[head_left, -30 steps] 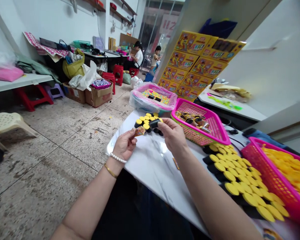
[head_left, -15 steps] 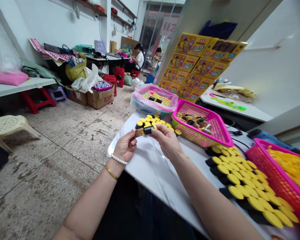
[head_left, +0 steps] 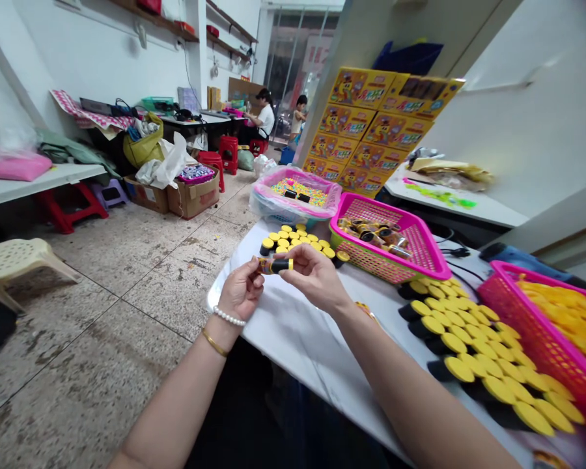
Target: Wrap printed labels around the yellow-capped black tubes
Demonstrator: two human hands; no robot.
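Note:
A small tube with a printed label, a black end section (head_left: 279, 266) and a yellow cap lies nearly level above the front of the white table (head_left: 293, 332). My left hand (head_left: 240, 293), wearing a pearl bracelet, pinches the labelled end. At the capped end, the thumb and fingers of my right hand (head_left: 317, 277) close around the tube. Just behind it stand several black tubes with yellow caps (head_left: 295, 236). A larger group of yellow-capped black tubes (head_left: 478, 339) stands to the right of my right forearm.
A pink basket (head_left: 390, 260) holds labelled tubes; a plastic-lined basket (head_left: 297, 202) holds colourful beads. Yellow caps fill another pink basket (head_left: 522, 326) at right. Yellow printed boxes (head_left: 366, 130) are stacked behind. Two people (head_left: 261, 120) are in the background. A cream stool (head_left: 22, 260) stands left.
The tube has shifted slightly left and down, its yellow cap now showing more clearly. My right hand has moved slightly left with it. The whole view has shifted a little.

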